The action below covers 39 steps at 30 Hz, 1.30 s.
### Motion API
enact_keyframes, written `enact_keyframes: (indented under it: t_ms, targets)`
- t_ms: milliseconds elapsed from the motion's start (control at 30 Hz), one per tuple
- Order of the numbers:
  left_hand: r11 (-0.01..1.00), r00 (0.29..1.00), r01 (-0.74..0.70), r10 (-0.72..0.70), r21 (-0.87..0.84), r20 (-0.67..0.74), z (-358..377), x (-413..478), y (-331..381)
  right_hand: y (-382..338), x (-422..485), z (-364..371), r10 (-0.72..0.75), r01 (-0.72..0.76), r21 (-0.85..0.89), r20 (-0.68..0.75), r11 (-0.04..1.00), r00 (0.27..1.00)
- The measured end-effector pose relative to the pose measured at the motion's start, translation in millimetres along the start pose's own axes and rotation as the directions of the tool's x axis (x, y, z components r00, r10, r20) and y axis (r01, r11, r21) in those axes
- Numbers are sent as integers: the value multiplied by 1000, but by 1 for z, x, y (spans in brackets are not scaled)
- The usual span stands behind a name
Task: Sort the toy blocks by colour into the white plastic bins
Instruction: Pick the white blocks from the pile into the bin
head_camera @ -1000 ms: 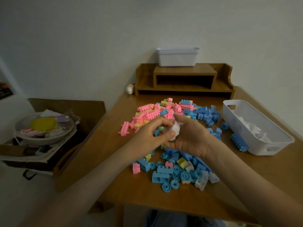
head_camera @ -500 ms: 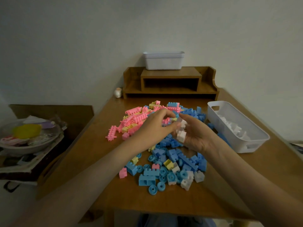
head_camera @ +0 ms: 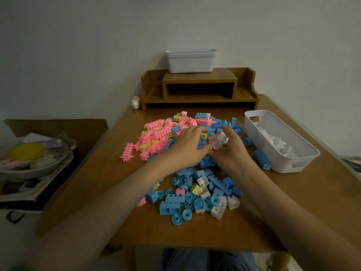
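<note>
Two bare forearms reach in from the bottom corners of the frame over the wooden surface (head_camera: 121, 169). Nearest, at lower centre, lies a loose scatter of blue blocks (head_camera: 169, 207) and round blue wheel pieces, with about five white blocks (head_camera: 232, 202) at its right side, one yellow block (head_camera: 196, 189) and two small pink pieces among them.

In the middle of the frame the two hands meet over the heap. The right hand (head_camera: 230, 151) is cupped palm up and holds a small cluster of white blocks (head_camera: 219, 140) in its curled fingers; their exact number cannot be told. The left hand (head_camera: 187, 145) lies palm down on the heap, its fingers bent and its fingertips touching the right hand beside that cluster; whether it grips a block cannot be told.

Beyond the hands, a pile of pink blocks (head_camera: 156, 132) with a few yellow ones fills centre left, and more blue ones lie centre right.

At the right stands one white bin (head_camera: 259, 130) with white blocks inside; a long blue block (head_camera: 262, 159) leans against its near wall.

At upper centre a wooden shelf (head_camera: 199, 89) carries a stack of empty white bins (head_camera: 191, 60).
</note>
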<state>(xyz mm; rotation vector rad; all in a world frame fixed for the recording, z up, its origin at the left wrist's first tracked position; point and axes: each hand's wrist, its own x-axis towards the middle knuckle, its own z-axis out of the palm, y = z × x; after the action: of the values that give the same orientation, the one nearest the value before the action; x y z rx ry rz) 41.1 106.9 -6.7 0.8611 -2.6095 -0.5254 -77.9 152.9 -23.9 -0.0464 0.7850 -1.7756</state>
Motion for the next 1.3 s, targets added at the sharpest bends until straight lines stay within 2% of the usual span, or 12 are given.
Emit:
enact_keyframes:
  t_ms: [100,167,233,300,467,633,733,867,1000,1067,1167,1300]
  targets:
    - [999,996,-2,6,-47,91,-10,-14,2,-5,-5,-3,-14,12,-187,-11,982,1000]
    - [999,954,31,-22,-25,298,-18,-25,7,-9,-9,-4,-51,48,-443,6,895,999]
    - [990,885,-50,-17,132,465,-20,-33,9,-11,-13,-4,-121,109,-705,33,701,992]
    - [967,861,-123,-7,221,509,-16,-35,10,-14,-16,-3,-197,185,-853,98,488,975]
    - [951,861,-160,5,263,508,-13,-31,15,-24,-26,-7,-304,347,-929,296,129,906]
    - [971,881,-134,25,197,473,-15,-26,21,-52,-35,-13,-440,364,-923,379,-122,814]
    - [993,921,-83,44,84,388,-18,-20,23,-77,-33,-22,-462,319,-940,338,-121,820]
    - [999,948,-1,16,-48,318,-17,-19,22,-113,-16,-42,-587,181,-947,307,-264,749]
    - [990,970,81,-53,-112,237,-13,-23,17,-123,-9,-58,-588,-89,-932,146,-351,795]
    - [993,981,103,-90,-62,174,-9,-26,13,-118,-13,-55,-641,-126,-889,214,-441,737]
    - [990,988,133,-130,-40,86,-4,-27,12,-99,-29,-32,-629,154,-845,491,-512,603]
    - [986,992,89,-100,-138,-80,-4,-22,14,-45,-50,-1,-164,427,-824,511,-372,844]
